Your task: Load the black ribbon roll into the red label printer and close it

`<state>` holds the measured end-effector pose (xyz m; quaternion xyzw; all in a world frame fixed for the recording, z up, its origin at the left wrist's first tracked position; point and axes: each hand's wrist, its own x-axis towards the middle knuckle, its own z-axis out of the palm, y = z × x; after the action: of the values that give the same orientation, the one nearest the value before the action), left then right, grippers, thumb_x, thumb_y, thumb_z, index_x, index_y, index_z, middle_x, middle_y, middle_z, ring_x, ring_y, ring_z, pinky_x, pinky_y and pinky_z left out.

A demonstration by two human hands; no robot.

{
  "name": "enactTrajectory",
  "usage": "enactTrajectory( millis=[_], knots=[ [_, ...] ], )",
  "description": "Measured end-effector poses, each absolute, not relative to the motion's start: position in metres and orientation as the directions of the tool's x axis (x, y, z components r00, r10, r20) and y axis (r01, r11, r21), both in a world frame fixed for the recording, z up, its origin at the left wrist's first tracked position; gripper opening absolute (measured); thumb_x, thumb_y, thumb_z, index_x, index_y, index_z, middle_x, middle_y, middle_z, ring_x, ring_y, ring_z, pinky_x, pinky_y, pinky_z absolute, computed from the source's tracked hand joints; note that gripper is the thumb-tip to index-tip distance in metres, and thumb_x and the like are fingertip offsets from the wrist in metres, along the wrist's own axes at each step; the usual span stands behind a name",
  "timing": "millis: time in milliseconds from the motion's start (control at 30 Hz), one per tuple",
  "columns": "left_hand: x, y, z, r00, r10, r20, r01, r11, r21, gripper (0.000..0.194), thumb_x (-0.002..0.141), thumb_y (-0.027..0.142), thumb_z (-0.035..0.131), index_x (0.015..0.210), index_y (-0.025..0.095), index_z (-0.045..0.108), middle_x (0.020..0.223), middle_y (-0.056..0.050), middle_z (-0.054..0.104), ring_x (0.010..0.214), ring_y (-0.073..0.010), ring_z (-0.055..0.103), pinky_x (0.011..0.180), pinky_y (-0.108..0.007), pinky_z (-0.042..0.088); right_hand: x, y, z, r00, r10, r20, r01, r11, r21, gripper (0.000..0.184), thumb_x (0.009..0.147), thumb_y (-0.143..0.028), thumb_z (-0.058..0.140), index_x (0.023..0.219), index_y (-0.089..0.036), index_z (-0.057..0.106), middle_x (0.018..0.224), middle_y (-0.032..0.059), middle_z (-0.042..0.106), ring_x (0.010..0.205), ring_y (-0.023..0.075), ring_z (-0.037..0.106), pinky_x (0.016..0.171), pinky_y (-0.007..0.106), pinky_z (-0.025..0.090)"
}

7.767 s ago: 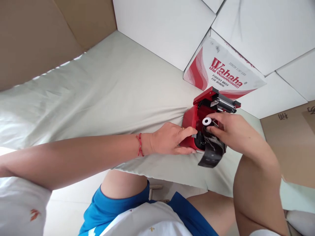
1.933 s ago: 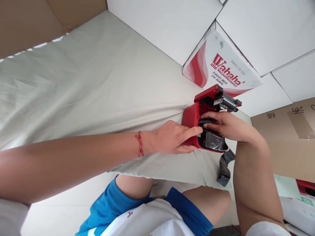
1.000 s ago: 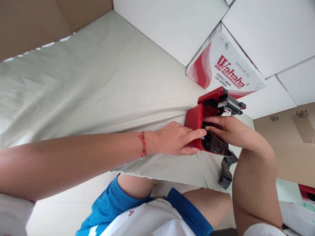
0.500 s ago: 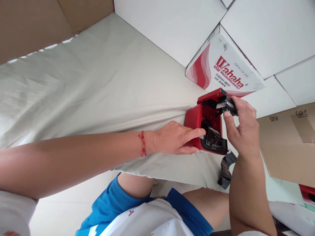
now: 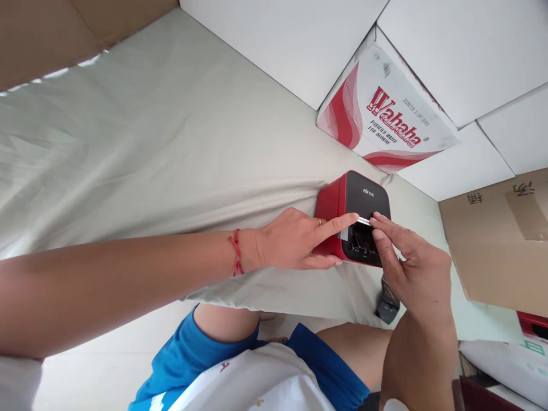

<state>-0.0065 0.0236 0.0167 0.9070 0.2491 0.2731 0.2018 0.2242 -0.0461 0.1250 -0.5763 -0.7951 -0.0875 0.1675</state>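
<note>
A small red box-shaped machine (image 5: 327, 214) with a closed black lid (image 5: 369, 194) stands on the cloth-covered surface. White lettering marks the lid, and a pale strip (image 5: 363, 221) runs along its front edge above a dark opening. My left hand (image 5: 302, 240) grips the machine from its left side, index finger stretched to the front edge of the lid and thumb low near the base. Bent over the lid's right front corner, my right hand (image 5: 406, 260) has its fingertips on the edge and its thumb just below. A dark curled strip (image 5: 389, 299) lies beside the machine, partly covered by my right hand.
Behind the machine stands a white and red water carton (image 5: 385, 125) among large white boxes (image 5: 462, 51). A brown cardboard box (image 5: 496, 245) is at the right, another brown panel (image 5: 64, 34) at the upper left. The greenish-grey cloth (image 5: 171, 142) is wrinkled; its edge hangs over my legs.
The machine's lid has come down from raised to closed. My right hand has moved down and toward me with it, to the front edge. My left index finger now lies at the lid's edge.
</note>
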Motion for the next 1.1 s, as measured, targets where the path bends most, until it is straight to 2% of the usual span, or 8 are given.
enactTrajectory(
  millis=[167, 300, 400, 533, 633, 833, 967, 1100],
  knots=[
    [-0.006, 0.023, 0.012, 0.717, 0.534, 0.449, 0.327, -0.826, 0.459, 0.083, 0.106, 0.059, 0.059, 0.168, 0.013, 0.029, 0.074, 0.001, 0.078, 0.058, -0.0206, 0.070, 0.055, -0.029, 0.036, 0.231, -0.046, 0.125, -0.314, 0.890, 0.332, 0.938, 0.344, -0.034, 0.028, 0.109, -0.025, 0.065, 0.131, -0.020, 0.081, 0.134, 0.0058, 0.082, 0.122, 0.0223, 0.080, 0.100, 0.033, 0.066],
    [-0.005, 0.026, 0.008, 0.680, 0.532, 0.505, 0.329, -0.836, 0.438, 0.080, 0.104, 0.060, 0.063, 0.164, 0.015, 0.035, 0.070, 0.003, 0.076, 0.055, -0.0186, 0.068, 0.055, -0.028, 0.036, 0.239, -0.046, 0.115, -0.291, 0.901, 0.321, 0.914, 0.361, -0.185, 0.030, 0.107, -0.020, 0.066, 0.134, -0.024, 0.080, 0.138, 0.0044, 0.080, 0.128, 0.0201, 0.077, 0.109, 0.033, 0.063],
    [-0.003, 0.026, 0.005, 0.643, 0.538, 0.545, 0.326, -0.836, 0.441, 0.076, 0.103, 0.060, 0.064, 0.161, 0.017, 0.039, 0.071, 0.003, 0.076, 0.056, -0.0186, 0.068, 0.055, -0.028, 0.035, 0.242, -0.052, 0.098, -0.220, 0.884, 0.413, 0.881, 0.362, -0.306, 0.034, 0.107, -0.016, 0.065, 0.135, -0.027, 0.078, 0.141, 0.0048, 0.079, 0.133, 0.0207, 0.075, 0.117, 0.041, 0.059],
    [-0.004, 0.024, 0.003, 0.614, 0.490, 0.619, 0.276, -0.868, 0.413, 0.059, 0.108, 0.054, 0.059, 0.152, 0.018, 0.045, 0.081, 0.001, 0.080, 0.063, -0.0185, 0.072, 0.057, -0.029, 0.038, 0.241, -0.073, 0.076, -0.188, 0.830, 0.526, 0.836, 0.416, -0.358, 0.039, 0.104, -0.010, 0.064, 0.134, -0.031, 0.077, 0.141, 0.0049, 0.079, 0.140, 0.0248, 0.068, 0.121, 0.054, 0.054],
    [-0.005, 0.024, 0.002, 0.600, 0.435, 0.671, 0.250, -0.899, 0.359, 0.049, 0.112, 0.052, 0.052, 0.147, 0.019, 0.049, 0.084, 0.000, 0.080, 0.064, -0.0174, 0.072, 0.057, -0.030, 0.039, 0.239, -0.088, 0.071, -0.251, 0.806, 0.537, 0.820, 0.471, -0.324, 0.043, 0.100, -0.008, 0.069, 0.137, -0.030, 0.076, 0.139, 0.0063, 0.080, 0.137, 0.0276, 0.070, 0.118, 0.057, 0.055],
    [-0.004, 0.025, 0.003, 0.573, 0.422, 0.703, 0.258, -0.907, 0.333, 0.047, 0.113, 0.052, 0.048, 0.144, 0.017, 0.052, 0.081, 0.001, 0.078, 0.062, -0.0162, 0.071, 0.056, -0.029, 0.038, 0.231, -0.098, 0.075, -0.306, 0.752, 0.584, 0.841, 0.501, -0.204, 0.052, 0.096, 0.000, 0.068, 0.140, -0.027, 0.074, 0.133, 0.0088, 0.081, 0.128, 0.0273, 0.076, 0.108, 0.052, 0.062],
    [-0.004, 0.023, 0.004, 0.551, 0.411, 0.726, 0.269, -0.911, 0.312, 0.045, 0.113, 0.050, 0.049, 0.141, 0.016, 0.055, 0.076, 0.001, 0.077, 0.060, -0.0161, 0.070, 0.055, -0.029, 0.038, 0.232, -0.097, 0.072, -0.307, 0.734, 0.606, 0.836, 0.512, -0.197, 0.055, 0.094, 0.003, 0.068, 0.139, -0.027, 0.075, 0.130, 0.0081, 0.082, 0.124, 0.0271, 0.078, 0.107, 0.052, 0.063],
    [-0.005, 0.020, 0.009, 0.600, 0.436, 0.671, 0.277, -0.900, 0.337, 0.044, 0.110, 0.047, 0.054, 0.139, 0.014, 0.057, 0.068, 0.003, 0.073, 0.056, -0.0164, 0.067, 0.055, -0.028, 0.039, 0.232, -0.101, 0.068, -0.267, 0.729, 0.631, 0.837, 0.499, -0.222, 0.052, 0.093, 0.002, 0.069, 0.135, -0.028, 0.077, 0.127, 0.0063, 0.083, 0.120, 0.0283, 0.079, 0.105, 0.053, 0.064]
  ],
)
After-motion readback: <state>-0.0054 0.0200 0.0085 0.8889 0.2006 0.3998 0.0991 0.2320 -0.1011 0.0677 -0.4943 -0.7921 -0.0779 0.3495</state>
